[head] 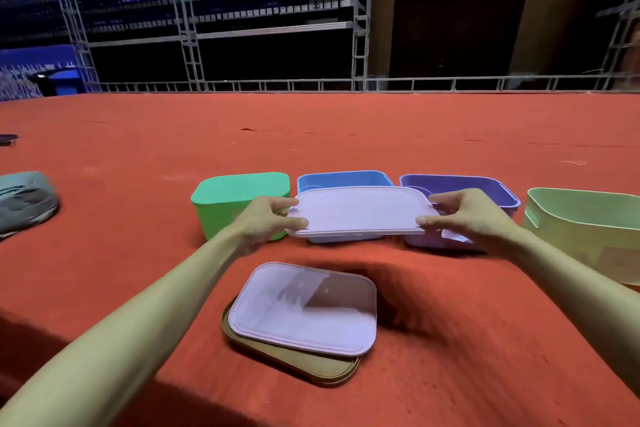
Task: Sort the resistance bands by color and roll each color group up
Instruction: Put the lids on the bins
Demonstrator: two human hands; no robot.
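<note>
Pinching lilac lid [360, 211] ends | left hand [263, 222], right hand [464, 218] fingers [450, 199] | long axis left-right

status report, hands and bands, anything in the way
Hands: left grip and right grip hold lilac lid by its ends, over blue bin. No bands in view. Nearer, stacked lids lie clear of it.
</note>
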